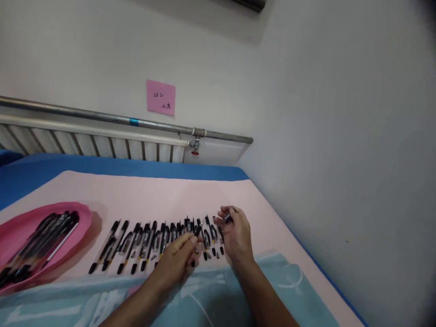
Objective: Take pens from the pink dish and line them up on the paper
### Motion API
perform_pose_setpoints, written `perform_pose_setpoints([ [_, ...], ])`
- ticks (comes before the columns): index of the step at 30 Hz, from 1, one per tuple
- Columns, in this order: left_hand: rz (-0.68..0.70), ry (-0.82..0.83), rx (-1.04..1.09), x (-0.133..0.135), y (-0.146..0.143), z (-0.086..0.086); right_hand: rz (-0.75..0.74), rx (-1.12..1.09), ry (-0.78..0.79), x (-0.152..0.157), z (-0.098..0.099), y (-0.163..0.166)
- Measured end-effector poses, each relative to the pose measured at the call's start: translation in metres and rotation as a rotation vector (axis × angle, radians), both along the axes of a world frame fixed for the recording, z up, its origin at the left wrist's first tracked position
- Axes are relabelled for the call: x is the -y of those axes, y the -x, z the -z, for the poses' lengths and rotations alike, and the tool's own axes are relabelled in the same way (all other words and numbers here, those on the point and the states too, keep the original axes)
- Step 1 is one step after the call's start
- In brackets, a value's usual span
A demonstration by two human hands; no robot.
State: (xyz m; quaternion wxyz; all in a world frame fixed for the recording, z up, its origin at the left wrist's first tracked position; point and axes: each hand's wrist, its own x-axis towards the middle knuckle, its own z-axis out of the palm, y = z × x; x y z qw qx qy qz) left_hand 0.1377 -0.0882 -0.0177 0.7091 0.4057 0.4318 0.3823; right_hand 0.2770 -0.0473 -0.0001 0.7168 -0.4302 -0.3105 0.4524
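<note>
A row of several black pens [143, 243] lies side by side on a pink sheet [170, 195]. My left hand [179, 263] pinches a black pen barrel [198, 230] with its tip pointing up and right. My right hand [235, 234] is closed on a small dark pen part [227, 219], held just right of that tip. Both hands hover over the right end of the row.
A pink tray [85, 213] at the left holds several more black pens [41, 243]. A light blue cloth [211, 295] lies at the near edge. Behind are the blue table cover [102, 164], a radiator [85, 143] with pipes, and a pink note [161, 97] on the wall.
</note>
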Motion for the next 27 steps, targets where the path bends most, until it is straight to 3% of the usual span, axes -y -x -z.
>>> perform_pose_setpoints([
  [6, -0.146, -0.192, -0.001, 0.0, 0.014, -0.007, -0.422, 0.339, 0.136, 0.012, -0.03, 0.027],
  [9, -0.175, -0.221, -0.042, 0.0, 0.019, -0.012, -0.379, 0.443, 0.107, 0.014, -0.034, 0.042],
  [17, -0.205, -0.412, -0.302, 0.0, 0.024, -0.014, -0.325, 0.464, 0.092, 0.007, -0.003, 0.045],
  [27, -0.221, -0.539, -0.523, 0.003, 0.019, -0.004, -0.323, 0.456, 0.145, 0.018, -0.009, 0.044],
])
